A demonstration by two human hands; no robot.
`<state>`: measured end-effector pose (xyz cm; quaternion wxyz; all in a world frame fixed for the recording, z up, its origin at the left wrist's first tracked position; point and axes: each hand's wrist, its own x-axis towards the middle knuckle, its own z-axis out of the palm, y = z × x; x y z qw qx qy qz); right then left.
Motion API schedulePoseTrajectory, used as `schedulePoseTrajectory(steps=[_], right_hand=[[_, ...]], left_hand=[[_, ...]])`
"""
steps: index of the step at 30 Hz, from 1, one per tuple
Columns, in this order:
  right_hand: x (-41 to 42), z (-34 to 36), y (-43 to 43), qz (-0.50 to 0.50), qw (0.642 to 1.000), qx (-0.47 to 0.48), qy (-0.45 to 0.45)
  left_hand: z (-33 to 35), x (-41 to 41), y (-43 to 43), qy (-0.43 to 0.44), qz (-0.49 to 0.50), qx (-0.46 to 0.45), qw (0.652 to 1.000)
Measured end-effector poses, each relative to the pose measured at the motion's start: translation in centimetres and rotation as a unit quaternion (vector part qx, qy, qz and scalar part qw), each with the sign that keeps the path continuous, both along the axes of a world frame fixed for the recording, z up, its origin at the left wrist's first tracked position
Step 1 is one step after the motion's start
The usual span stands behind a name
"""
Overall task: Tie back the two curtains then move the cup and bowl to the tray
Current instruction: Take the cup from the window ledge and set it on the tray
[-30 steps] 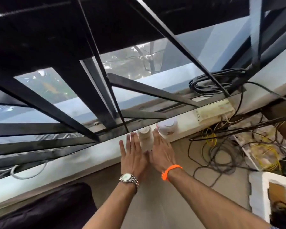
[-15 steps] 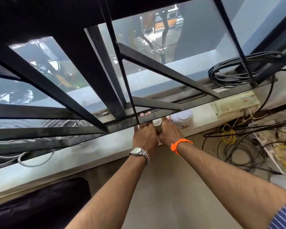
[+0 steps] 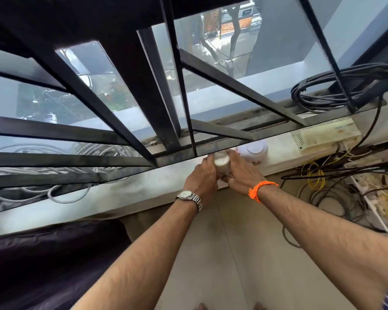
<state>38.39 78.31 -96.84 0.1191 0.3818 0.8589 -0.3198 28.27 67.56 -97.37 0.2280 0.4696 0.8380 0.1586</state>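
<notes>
At frame centre the cup (image 3: 221,163) stands upright on the sill (image 3: 143,186), clasped from both sides. The left hand (image 3: 202,177) curls its fingers round its left flank, and the right hand (image 3: 242,175) curls round its right. The bowl (image 3: 254,151) sits just right of the cup, nearer the right hand.

At the window ledge (image 3: 143,189), between left hand (image 3: 202,179) and right hand (image 3: 242,175): cup (image 3: 221,162). Just right of it, on the ledge: bowl (image 3: 254,150). Farther right: box (image 3: 325,136); behind that, coiled cable (image 3: 323,95).

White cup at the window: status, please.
Left hand and right hand both grip small white cup. White round bowl beside it. Black metal grille bar above.
</notes>
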Motion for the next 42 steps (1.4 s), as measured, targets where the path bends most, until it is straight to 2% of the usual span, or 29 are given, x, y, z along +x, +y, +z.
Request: schedulePoseTrajectory(steps=[2, 3, 4, 8, 12, 16, 20, 22, 27, 32, 40, 42], right_hand=[[1.2, -0.3, 0.5, -0.028, 0.996, -0.063, -0.065], [2.0, 0.2, 0.4, -0.017, 0.991, -0.090, -0.096], [2.7, 0.5, 0.5, -0.051, 0.986, -0.126, -0.101], [2.7, 2.6, -0.1, -0.042, 0.985, -0.164, 0.029], [3.9, 9.8, -1.8, -0.061, 0.976, -0.194, 0.073], [5.2, 14.5, -1.1, -0.141, 0.949, -0.270, 0.077], [6.7, 20.6, -1.6, -0.173, 0.931, -0.305, 0.099], [7.4, 24.3, -1.9, -0.159, 0.934, -0.307, 0.092], [8.8, 32.0, -1.4, -0.142, 0.958, -0.229, 0.098], [11.7, 40.3, -2.1, -0.178, 0.955, -0.180, 0.153], [15.8, 50.9, -1.9, -0.225, 0.955, -0.027, 0.192], [17.3, 52.4, -1.9, -0.228, 0.958, 0.013, 0.172]], left_hand=[[1.2, 0.5, -0.3, -0.071, 0.025, 0.011, 0.997], [1.8, 0.7, -0.4, -0.113, 0.054, 0.027, 0.992], [2.5, 0.9, -0.5, -0.156, 0.097, 0.039, 0.982], [5.7, 2.0, -1.2, -0.279, 0.250, 0.063, 0.925], [9.1, 2.5, -2.1, -0.360, 0.241, 0.055, 0.900], [14.0, 3.4, -3.0, -0.445, 0.219, 0.058, 0.866], [20.4, 4.6, -3.2, -0.406, 0.201, 0.072, 0.889], [23.6, 5.0, -2.8, -0.381, 0.205, 0.083, 0.898], [32.4, 5.5, -1.6, -0.320, 0.139, 0.068, 0.935], [41.7, 6.4, -0.1, -0.211, 0.051, 0.046, 0.975], [52.4, 10.2, 1.6, -0.226, 0.001, 0.058, 0.972], [54.1, 11.2, 2.2, -0.217, -0.034, 0.061, 0.974]])
